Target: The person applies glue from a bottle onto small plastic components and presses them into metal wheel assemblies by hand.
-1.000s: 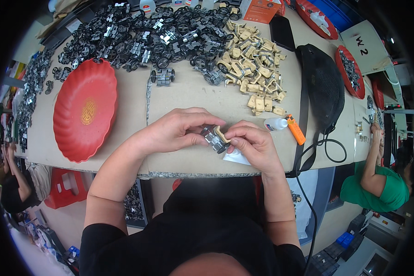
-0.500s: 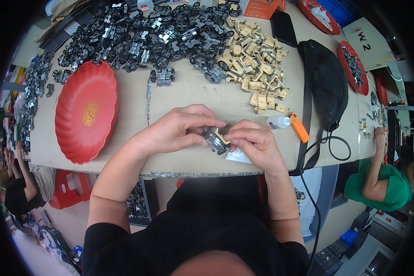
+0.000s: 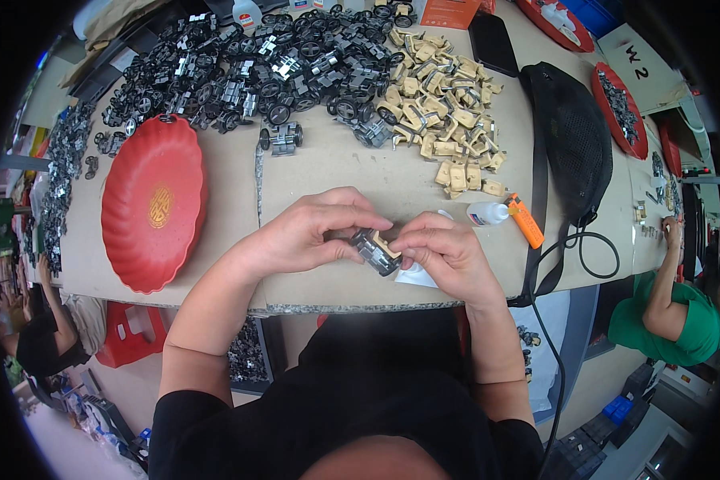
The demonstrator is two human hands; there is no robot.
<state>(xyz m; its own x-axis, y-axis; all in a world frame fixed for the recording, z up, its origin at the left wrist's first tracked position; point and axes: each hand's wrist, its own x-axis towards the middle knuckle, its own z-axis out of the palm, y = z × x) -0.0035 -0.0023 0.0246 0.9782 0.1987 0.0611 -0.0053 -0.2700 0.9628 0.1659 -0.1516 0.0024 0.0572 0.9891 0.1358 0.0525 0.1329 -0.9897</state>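
Note:
Both my hands meet over the near edge of the cardboard-covered table (image 3: 328, 160). My left hand (image 3: 308, 232) and my right hand (image 3: 440, 252) together pinch a small grey-and-black wheeled chassis with a tan piece on it (image 3: 374, 246). A white scrap of paper (image 3: 416, 278) lies under my right hand. A large heap of black and silver wheeled parts (image 3: 240, 68) covers the far side. Beside it lies a pile of tan plastic pieces (image 3: 440, 120).
An empty red scalloped tray (image 3: 154, 204) sits to the left. A small white glue bottle (image 3: 488, 213) and an orange cutter (image 3: 525, 221) lie right of my hands. A black bag (image 3: 572, 136) with strap and a dark phone (image 3: 492, 44) are further right. A person in green (image 3: 672, 316) works nearby.
My hands stay in the same place; the fingers have shifted slightly on the small chassis, turning it a little between them.

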